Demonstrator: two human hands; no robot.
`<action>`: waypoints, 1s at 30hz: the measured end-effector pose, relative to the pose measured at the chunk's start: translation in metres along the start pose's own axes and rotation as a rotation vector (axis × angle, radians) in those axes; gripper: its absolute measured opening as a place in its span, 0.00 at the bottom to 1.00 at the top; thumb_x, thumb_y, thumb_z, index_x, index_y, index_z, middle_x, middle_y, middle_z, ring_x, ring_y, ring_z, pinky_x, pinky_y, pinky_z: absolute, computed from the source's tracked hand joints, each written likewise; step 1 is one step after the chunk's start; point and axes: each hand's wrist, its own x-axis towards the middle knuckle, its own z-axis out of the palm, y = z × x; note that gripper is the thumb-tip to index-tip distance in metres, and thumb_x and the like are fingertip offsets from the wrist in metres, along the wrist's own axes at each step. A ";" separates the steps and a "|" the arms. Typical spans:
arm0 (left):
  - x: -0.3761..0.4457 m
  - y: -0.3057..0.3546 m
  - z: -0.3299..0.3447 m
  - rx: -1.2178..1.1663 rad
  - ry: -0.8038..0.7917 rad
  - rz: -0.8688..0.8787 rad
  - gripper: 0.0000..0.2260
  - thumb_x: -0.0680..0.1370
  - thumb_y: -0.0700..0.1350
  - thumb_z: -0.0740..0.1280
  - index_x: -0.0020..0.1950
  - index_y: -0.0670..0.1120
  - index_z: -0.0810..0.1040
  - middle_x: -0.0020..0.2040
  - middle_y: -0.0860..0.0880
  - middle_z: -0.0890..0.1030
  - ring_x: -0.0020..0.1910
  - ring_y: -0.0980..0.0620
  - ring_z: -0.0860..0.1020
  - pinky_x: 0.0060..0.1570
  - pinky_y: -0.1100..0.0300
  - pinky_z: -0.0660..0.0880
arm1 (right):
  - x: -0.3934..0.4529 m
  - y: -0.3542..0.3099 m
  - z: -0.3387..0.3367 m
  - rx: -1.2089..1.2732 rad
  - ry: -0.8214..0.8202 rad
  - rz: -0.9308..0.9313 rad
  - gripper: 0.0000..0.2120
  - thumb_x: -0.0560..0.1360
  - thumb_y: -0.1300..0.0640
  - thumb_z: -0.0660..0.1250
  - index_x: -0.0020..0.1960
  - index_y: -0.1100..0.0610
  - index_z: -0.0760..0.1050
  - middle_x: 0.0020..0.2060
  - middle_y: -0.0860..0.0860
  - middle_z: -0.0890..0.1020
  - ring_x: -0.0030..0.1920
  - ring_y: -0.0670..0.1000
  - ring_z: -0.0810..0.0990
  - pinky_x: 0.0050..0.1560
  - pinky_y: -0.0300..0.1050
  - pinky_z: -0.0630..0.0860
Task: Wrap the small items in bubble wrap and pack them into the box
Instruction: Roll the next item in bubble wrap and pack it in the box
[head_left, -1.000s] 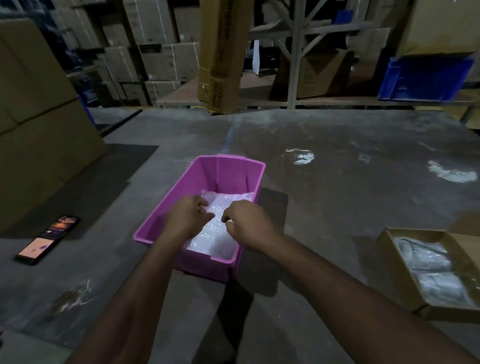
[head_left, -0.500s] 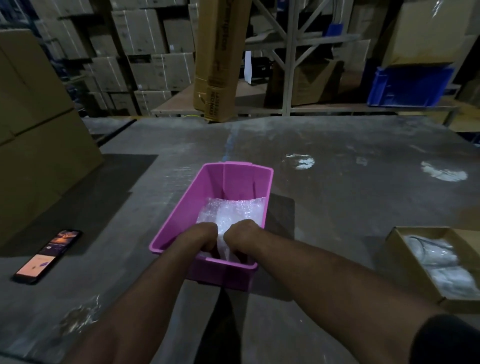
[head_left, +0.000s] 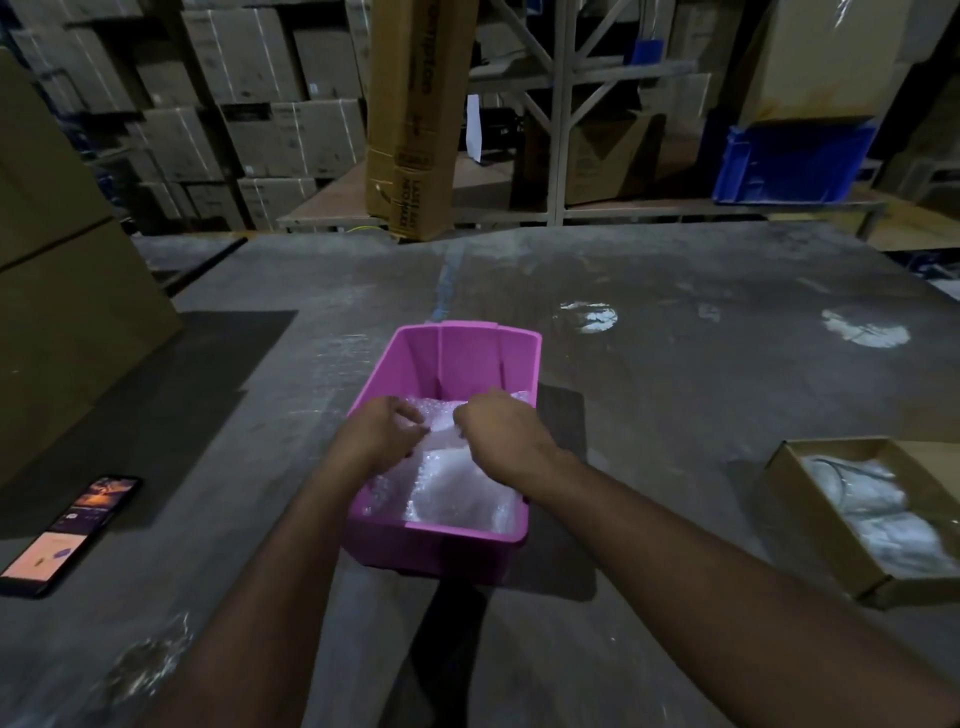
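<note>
Left hand (head_left: 382, 434) and right hand (head_left: 498, 431) reaching into bin (head_left: 457, 353), both pinching wrap (head_left: 452, 488); wrap lying under and between hands, spreading toward wrists.

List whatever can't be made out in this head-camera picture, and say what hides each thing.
- Contents of the pink plastic bin: covered by the white bubble wrap, so any small item under it is unseen.
- Fingertips of the left hand and right hand: curled into the wrap.
- Items in the open cardboard box: wrapped in pale plastic, dim, and cut by the right edge.
- Screen of the black phone: too small to read.
</note>
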 end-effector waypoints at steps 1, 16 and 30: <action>-0.005 0.005 -0.007 -0.202 -0.017 0.027 0.06 0.80 0.45 0.70 0.54 0.44 0.81 0.44 0.46 0.82 0.43 0.47 0.80 0.42 0.54 0.79 | -0.001 0.006 -0.004 0.123 0.067 0.047 0.11 0.77 0.67 0.61 0.51 0.58 0.81 0.49 0.54 0.84 0.50 0.55 0.81 0.45 0.46 0.75; -0.039 0.080 0.035 -0.913 -0.307 0.366 0.11 0.73 0.45 0.73 0.51 0.40 0.82 0.42 0.47 0.82 0.42 0.53 0.81 0.43 0.60 0.80 | -0.098 0.069 -0.053 1.513 0.527 0.472 0.04 0.81 0.62 0.64 0.49 0.57 0.76 0.42 0.53 0.80 0.41 0.49 0.77 0.44 0.43 0.75; -0.070 0.120 0.103 -0.827 -0.377 0.416 0.10 0.73 0.43 0.77 0.51 0.42 0.80 0.46 0.45 0.84 0.45 0.54 0.81 0.47 0.62 0.77 | -0.165 0.090 -0.043 1.315 0.800 0.767 0.04 0.79 0.57 0.69 0.49 0.58 0.80 0.39 0.53 0.85 0.38 0.51 0.82 0.38 0.47 0.79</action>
